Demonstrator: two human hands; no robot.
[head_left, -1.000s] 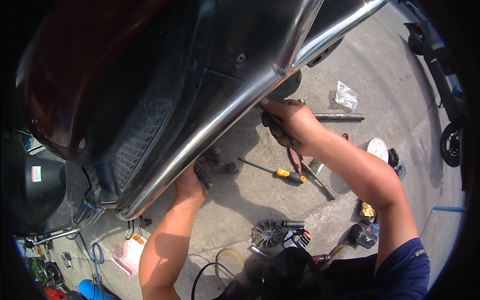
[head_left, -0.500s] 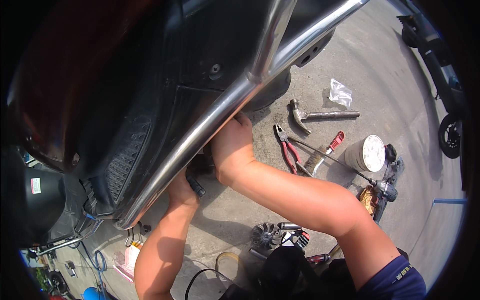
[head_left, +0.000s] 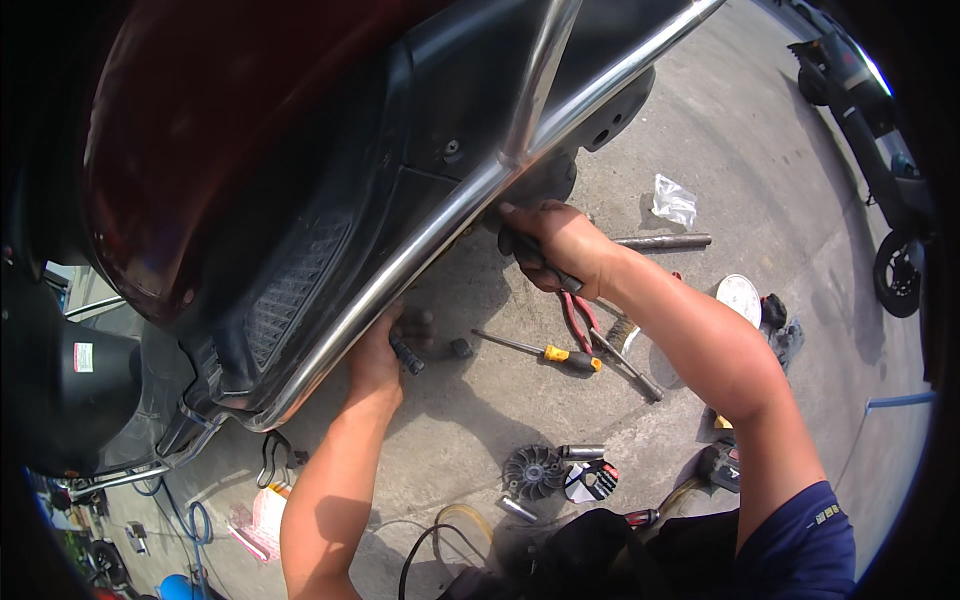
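Observation:
My left hand point(head_left: 376, 348) is under the shiny metal guard bar point(head_left: 400, 275) of a dark red and black scooter point(head_left: 215, 180). Its fingers are closed, partly hidden by the bar and in shadow. From it juts the end of a dark ribbed rod point(head_left: 406, 355). On the other side my right hand point(head_left: 560, 243), beside the scooter's lower edge, is closed round a dark, blackened part point(head_left: 525, 250) whose kind I cannot make out. Below this hand lie red-handled pliers point(head_left: 578, 318) and a hammer point(head_left: 665, 241), its head hidden by the hand and forearm.
A yellow-and-black screwdriver point(head_left: 570, 357) lies on the concrete floor point(head_left: 450, 430). Nearer me are a finned fan wheel point(head_left: 533, 472) and metal cylinders point(head_left: 582, 452). To the right stand a white-topped tub point(head_left: 739, 300) and, farther off, another scooter point(head_left: 865, 125). Clear plastic point(head_left: 674, 200) lies at the back.
My right hand has come out from under the bar, moving right, with the dark part in it. My left hand stays beneath the bar. The screwdriver on the floor has come into sight.

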